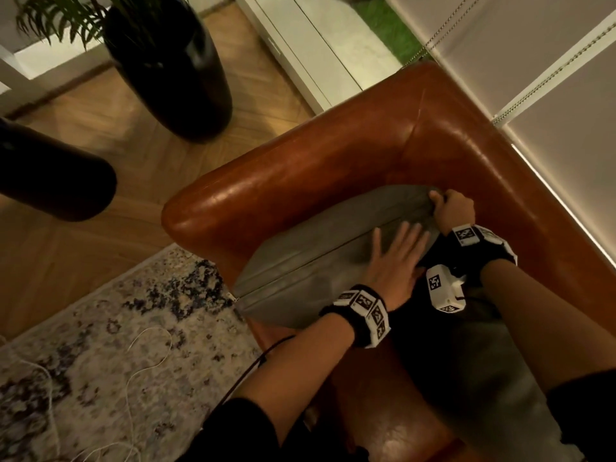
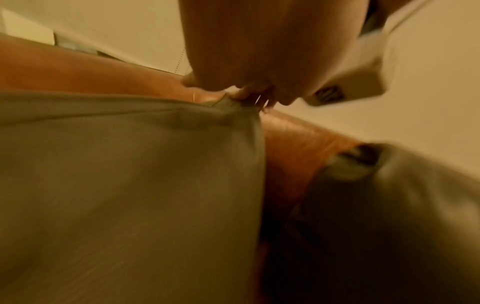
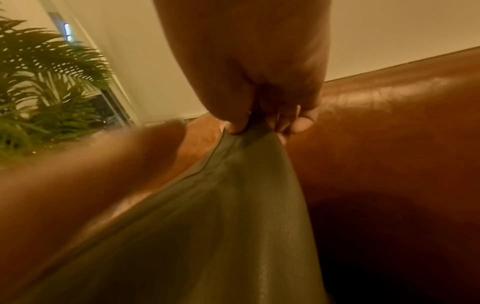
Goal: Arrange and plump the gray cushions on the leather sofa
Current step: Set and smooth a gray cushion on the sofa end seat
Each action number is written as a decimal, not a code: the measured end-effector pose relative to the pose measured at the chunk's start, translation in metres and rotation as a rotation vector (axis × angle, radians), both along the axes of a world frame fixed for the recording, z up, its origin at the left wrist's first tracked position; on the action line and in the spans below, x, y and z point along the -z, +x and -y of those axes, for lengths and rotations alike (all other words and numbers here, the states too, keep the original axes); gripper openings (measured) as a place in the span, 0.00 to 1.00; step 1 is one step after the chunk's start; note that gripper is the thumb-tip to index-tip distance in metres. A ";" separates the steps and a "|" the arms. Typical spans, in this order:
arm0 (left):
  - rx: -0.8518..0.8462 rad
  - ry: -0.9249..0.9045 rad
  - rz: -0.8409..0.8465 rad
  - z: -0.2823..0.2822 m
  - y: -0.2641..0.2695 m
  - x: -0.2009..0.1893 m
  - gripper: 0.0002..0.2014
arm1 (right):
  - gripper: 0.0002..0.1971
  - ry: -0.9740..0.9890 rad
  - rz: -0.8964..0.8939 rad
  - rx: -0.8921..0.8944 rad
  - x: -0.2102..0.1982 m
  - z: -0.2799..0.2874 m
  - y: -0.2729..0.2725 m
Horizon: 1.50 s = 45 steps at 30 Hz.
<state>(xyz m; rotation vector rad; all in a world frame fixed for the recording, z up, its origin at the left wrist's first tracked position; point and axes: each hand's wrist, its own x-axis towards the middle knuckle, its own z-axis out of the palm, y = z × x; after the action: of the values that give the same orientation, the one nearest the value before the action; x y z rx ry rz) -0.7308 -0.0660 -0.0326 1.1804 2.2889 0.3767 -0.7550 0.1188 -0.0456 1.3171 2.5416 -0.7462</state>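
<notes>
The right hand (image 1: 451,210) pinches the far top corner of a gray cushion (image 1: 316,258), fingers curled round the bunched cloth, while the left hand (image 1: 395,261) lies flat on the cushion's near face with fingers spread, just beside the right wrist. The cushion stands under both hands in the corner of the brown leather sofa (image 1: 333,161), leaning against the armrest. A second gray cushion (image 1: 493,378) lies below the right forearm, and beyond the armrest stand a black planter (image 1: 173,68) and a patterned rug (image 1: 116,345).
</notes>
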 end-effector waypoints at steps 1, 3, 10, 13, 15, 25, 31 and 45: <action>0.002 -0.051 -0.062 0.013 -0.002 0.015 0.28 | 0.18 0.005 -0.005 0.007 0.001 0.001 0.002; -0.050 -0.104 -0.215 0.057 -0.017 0.041 0.28 | 0.19 0.011 -0.009 0.005 0.002 -0.001 0.007; -1.033 -0.665 0.151 0.328 -0.026 0.095 0.30 | 0.20 -0.032 0.047 0.072 -0.004 -0.010 0.011; -1.226 -0.618 0.278 0.384 -0.013 0.084 0.32 | 0.23 -0.086 0.048 0.094 -0.007 -0.017 0.015; -1.140 -0.336 0.379 0.347 -0.008 0.057 0.28 | 0.22 -0.085 -0.028 0.102 -0.008 -0.014 0.016; -1.449 0.383 0.527 0.224 -0.023 0.011 0.19 | 0.20 -0.114 -0.224 0.096 -0.030 -0.006 0.018; -1.532 0.506 0.931 0.242 -0.046 0.008 0.17 | 0.23 -0.226 -0.156 -0.016 -0.043 -0.026 0.020; -1.326 0.262 0.464 0.226 -0.072 0.022 0.15 | 0.19 -0.312 -0.094 0.114 -0.012 -0.013 -0.036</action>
<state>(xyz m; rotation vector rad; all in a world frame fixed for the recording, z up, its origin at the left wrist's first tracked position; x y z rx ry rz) -0.8024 -0.2917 -0.0547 -0.5002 2.2740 1.2621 -0.7909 0.1320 -0.0339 1.3545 2.3078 -1.1980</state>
